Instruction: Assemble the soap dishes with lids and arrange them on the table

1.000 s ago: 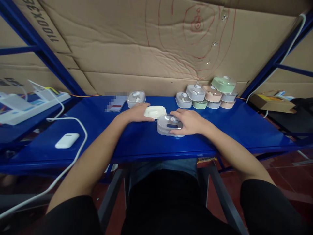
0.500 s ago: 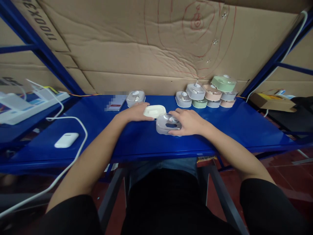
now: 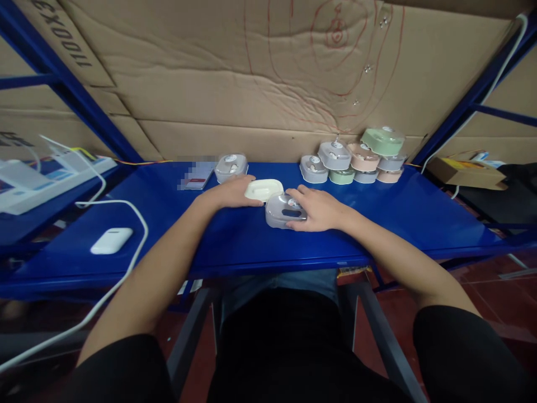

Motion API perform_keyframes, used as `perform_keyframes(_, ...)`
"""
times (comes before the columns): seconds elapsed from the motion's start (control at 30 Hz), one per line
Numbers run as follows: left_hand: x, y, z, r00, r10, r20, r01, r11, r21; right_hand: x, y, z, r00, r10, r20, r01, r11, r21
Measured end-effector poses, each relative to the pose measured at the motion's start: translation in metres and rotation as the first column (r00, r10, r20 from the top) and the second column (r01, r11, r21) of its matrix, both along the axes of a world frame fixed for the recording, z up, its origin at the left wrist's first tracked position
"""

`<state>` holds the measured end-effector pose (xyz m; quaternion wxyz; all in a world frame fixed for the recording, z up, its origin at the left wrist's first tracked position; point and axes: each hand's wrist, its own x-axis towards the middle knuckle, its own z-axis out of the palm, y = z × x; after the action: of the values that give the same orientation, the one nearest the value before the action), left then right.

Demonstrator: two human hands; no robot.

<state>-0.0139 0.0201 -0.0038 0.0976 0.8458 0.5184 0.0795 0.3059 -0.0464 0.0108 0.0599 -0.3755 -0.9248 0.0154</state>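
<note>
My left hand [image 3: 232,192] is closed around the left end of a shallow cream box base [image 3: 264,191], with the thumb at its near side. The base lies just above or on the blue table; I cannot tell which. My right hand [image 3: 318,209] grips the right end of a clear greyish plastic lid [image 3: 277,211], which has a dark oval opening and a round sticker on top. The lid's far left edge meets or overlaps the base's near right corner. Behind my left hand stands a grey box with a clear lid [image 3: 231,168].
Several lidded boxes [image 3: 335,157] in grey, green and pink are stacked at the back right against cardboard. A phone-like flat object [image 3: 199,176] lies back left. A white earbud case [image 3: 112,240] and white cable [image 3: 140,224] are on the left, near a power strip [image 3: 59,184].
The view has shifted very slightly. My right hand and the clear lid have edged a little left; both hands keep their grips.
</note>
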Motion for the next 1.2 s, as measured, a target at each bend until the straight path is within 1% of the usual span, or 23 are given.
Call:
perform_keyframes(0.07, 0.000, 0.000, -0.001, 1.000, -0.002, 0.005, 0.002, 1.000, 0.005, 0.001, 0.003, -0.001, 1.000, -0.001, -0.020, 0.000, 1.000, -0.028)
perform_keyframes(0.17, 0.000, 0.001, -0.001, 0.999, 0.027, 0.020, -0.027, 1.000, 0.008, 0.006, 0.007, -0.002, 0.999, 0.012, -0.044, -0.015, 0.997, -0.074)
perform_keyframes(0.23, 0.000, 0.000, -0.001, 0.999, 0.037, 0.036, -0.038, 0.999, 0.012, 0.010, 0.010, -0.002, 0.997, 0.040, -0.068, -0.047, 0.993, -0.104)
perform_keyframes(0.3, 0.002, -0.002, -0.001, 0.998, 0.028, 0.060, -0.029, 0.999, 0.015, 0.016, 0.015, -0.002, 0.989, 0.066, -0.131, -0.083, 0.989, -0.124)
perform_keyframes(0.37, 0.008, -0.006, -0.001, 0.995, 0.001, 0.100, -0.002, 1.000, 0.015, 0.022, 0.022, -0.001, 0.968, 0.077, -0.238, -0.102, 0.990, -0.096)
perform_keyframes(0.43, 0.019, -0.011, -0.004, 0.987, -0.038, 0.154, 0.037, 0.999, 0.012, 0.028, 0.029, -0.001, 0.937, 0.072, -0.342, -0.089, 0.995, -0.035)
perform_keyframes(0.53, 0.040, -0.021, -0.013, 0.962, -0.092, 0.258, 0.092, 0.996, 0.012, 0.036, 0.040, -0.003, 0.914, 0.054, -0.403, -0.054, 0.998, 0.011)
perform_keyframes(0.6, 0.052, -0.025, -0.020, 0.928, -0.140, 0.345, 0.138, 0.990, 0.030, 0.041, 0.046, -0.005, 0.918, 0.044, -0.395, -0.052, 0.999, -0.009)
perform_keyframes(0.63, 0.057, -0.027, -0.023, 0.903, -0.147, 0.403, 0.143, 0.989, 0.040, 0.043, 0.049, -0.007, 0.922, 0.039, -0.386, -0.051, 0.999, -0.020)
perform_keyframes(0.7, 0.061, -0.030, -0.029, 0.865, -0.123, 0.487, 0.129, 0.991, 0.021, 0.045, 0.052, -0.010, 0.932, 0.022, -0.361, -0.037, 0.999, -0.035)
perform_keyframes(0.73, 0.062, -0.030, -0.030, 0.857, -0.102, 0.505, 0.118, 0.993, 0.001, 0.044, 0.052, -0.012, 0.939, 0.008, -0.343, -0.025, 0.999, -0.043)
perform_keyframes(0.8, 0.061, -0.032, -0.031, 0.868, -0.071, 0.491, 0.098, 0.995, -0.029, 0.041, 0.051, -0.015, 0.953, -0.032, -0.301, 0.012, 0.998, -0.069)
perform_keyframes(0.87, 0.060, -0.033, -0.030, 0.895, -0.063, 0.442, 0.082, 0.996, -0.025, 0.036, 0.049, -0.017, 0.962, -0.068, -0.264, 0.042, 0.994, -0.103)
perform_keyframes(0.97, 0.060, -0.036, -0.026, 0.922, -0.059, 0.383, 0.073, 0.997, -0.022, 0.029, 0.045, -0.017, 0.971, -0.078, -0.227, 0.048, 0.990, -0.134)
perform_keyframes(1.1, 0.060, -0.037, -0.025, 0.923, -0.085, 0.375, 0.098, 0.995, -0.016, 0.028, 0.041, -0.013, 0.974, -0.072, -0.214, 0.046, 0.991, -0.126)
perform_keyframes(1.2, 0.059, -0.036, -0.026, 0.921, -0.086, 0.379, 0.093, 0.996, 0.001, 0.025, 0.038, -0.012, 0.982, -0.075, -0.174, 0.055, 0.992, -0.115)
